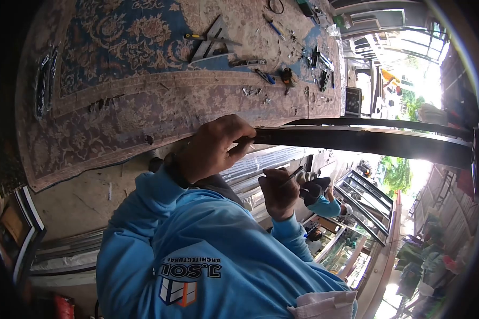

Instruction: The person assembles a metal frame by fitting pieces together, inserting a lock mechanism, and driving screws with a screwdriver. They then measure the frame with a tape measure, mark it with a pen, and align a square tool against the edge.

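My left hand (pixel 215 146), with a dark band at its wrist, pinches the near end of a long dark metal profile (pixel 356 139) that stretches to the right. My right hand (pixel 279 192) is closed in a fist nearer my body, below the profile and apart from it. A thin dark object seems to stick out of this fist, too small to name. Beyond my left hand lies a carpet-covered work surface (pixel 165 111).
On the carpet lie a triangular square (pixel 210 48), a yellow-handled screwdriver (pixel 194 36), blue-handled pliers (pixel 266 77) and scattered scraps. A co-worker in blue (pixel 324 206) crouches at right, near framed panels (pixel 364 199). Another person in orange (pixel 389 77) is farther off.
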A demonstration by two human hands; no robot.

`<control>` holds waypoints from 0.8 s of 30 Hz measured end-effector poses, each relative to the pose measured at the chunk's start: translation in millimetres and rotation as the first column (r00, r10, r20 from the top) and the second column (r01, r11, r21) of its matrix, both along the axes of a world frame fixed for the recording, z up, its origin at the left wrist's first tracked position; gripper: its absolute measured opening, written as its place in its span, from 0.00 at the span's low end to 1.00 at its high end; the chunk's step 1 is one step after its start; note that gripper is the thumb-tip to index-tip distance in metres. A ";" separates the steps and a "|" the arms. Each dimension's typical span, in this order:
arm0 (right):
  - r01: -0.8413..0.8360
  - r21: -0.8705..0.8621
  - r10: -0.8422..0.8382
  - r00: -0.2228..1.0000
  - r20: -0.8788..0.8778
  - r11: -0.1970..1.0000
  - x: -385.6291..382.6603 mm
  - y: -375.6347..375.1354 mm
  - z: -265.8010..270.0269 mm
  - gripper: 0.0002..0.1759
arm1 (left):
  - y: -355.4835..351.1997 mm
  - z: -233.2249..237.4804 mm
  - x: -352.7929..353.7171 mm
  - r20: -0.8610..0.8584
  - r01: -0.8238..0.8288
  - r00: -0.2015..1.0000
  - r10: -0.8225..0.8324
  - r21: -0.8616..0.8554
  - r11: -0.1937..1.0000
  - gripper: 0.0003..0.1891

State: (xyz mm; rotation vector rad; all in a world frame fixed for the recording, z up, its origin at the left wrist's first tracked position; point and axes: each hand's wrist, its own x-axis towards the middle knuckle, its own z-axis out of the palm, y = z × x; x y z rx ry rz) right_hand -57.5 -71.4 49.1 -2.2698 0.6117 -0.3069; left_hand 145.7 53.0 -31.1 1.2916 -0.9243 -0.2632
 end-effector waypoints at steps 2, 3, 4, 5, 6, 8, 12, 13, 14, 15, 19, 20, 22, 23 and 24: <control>-0.004 -0.024 0.003 0.999 -0.043 1.000 -1.8 -1.6 0.5 0.16 | -0.6 0.6 0.4 -0.003 0.001 1.000 -0.001 -0.025 1.000 0.11; -0.008 -0.037 0.006 0.998 -0.067 0.999 -2.5 -2.2 0.8 0.16 | -0.8 0.4 0.9 -0.003 0.005 1.000 -0.005 -0.030 1.000 0.11; 0.000 -0.023 -0.002 0.998 -0.059 1.000 -3.0 -1.7 0.2 0.15 | -1.1 0.3 1.6 -0.002 0.009 1.000 -0.009 -0.036 0.999 0.11; 0.010 -0.009 -0.010 0.999 -0.051 1.000 -3.7 -0.4 -0.7 0.15 | -1.2 0.6 1.8 -0.001 0.014 1.000 -0.014 -0.042 0.999 0.11; 0.019 0.005 -0.019 0.999 -0.042 1.000 -4.2 0.0 -1.4 0.15 | 0.1 0.5 2.2 -0.006 0.012 1.000 -0.012 -0.039 0.999 0.11; 0.004 -0.007 -0.004 1.000 -0.024 1.000 -7.2 -2.1 -4.5 0.15 | 3.7 -0.1 2.4 -0.015 0.009 1.000 -0.010 -0.031 0.999 0.11; 0.022 -0.001 -0.022 1.000 -0.023 1.000 -9.2 -1.6 -5.3 0.15 | 2.0 -2.4 -1.2 -0.052 0.006 0.999 -0.009 -0.043 0.999 0.12; 0.027 0.000 -0.027 0.999 -0.029 1.000 -10.9 -1.8 -6.7 0.15 | 0.6 -3.6 -2.6 -0.064 0.005 0.998 -0.008 -0.047 0.999 0.12; 0.034 0.000 -0.034 0.999 -0.034 0.999 -13.5 -2.3 -9.0 0.15 | -0.5 -4.0 -2.9 -0.074 0.005 0.997 -0.009 -0.051 0.999 0.12; 0.042 0.001 -0.042 0.998 -0.039 0.999 -15.2 -2.2 -10.5 0.14 | -0.8 -3.6 -3.1 -0.068 0.002 0.998 -0.005 -0.044 0.999 0.12; 0.014 -0.043 -0.016 0.998 -0.065 0.999 -11.6 -2.9 -7.3 0.13 | -1.5 -1.8 -3.2 -0.027 0.000 1.000 0.000 -0.015 1.000 0.12; 0.017 -0.053 -0.021 0.997 -0.077 0.998 -14.3 -4.8 -10.1 0.13 | -1.5 -1.3 -2.7 -0.010 0.001 1.000 -0.001 -0.007 1.000 0.12; 0.032 -0.034 -0.035 0.997 -0.074 0.999 -18.9 -6.1 -14.4 0.12 | -1.5 -0.1 -1.9 -0.020 0.007 1.000 -0.007 -0.027 1.000 0.12; 0.047 -0.008 -0.047 0.997 -0.055 0.999 -19.4 -6.6 -16.4 0.12 | -2.5 1.4 -1.1 -0.019 0.019 1.000 -0.020 -0.039 0.999 0.12; 0.068 0.017 -0.067 0.997 -0.032 0.998 -19.9 -6.6 -17.3 0.12 | -4.3 2.0 -1.9 -0.069 0.024 0.997 -0.029 -0.068 0.997 0.12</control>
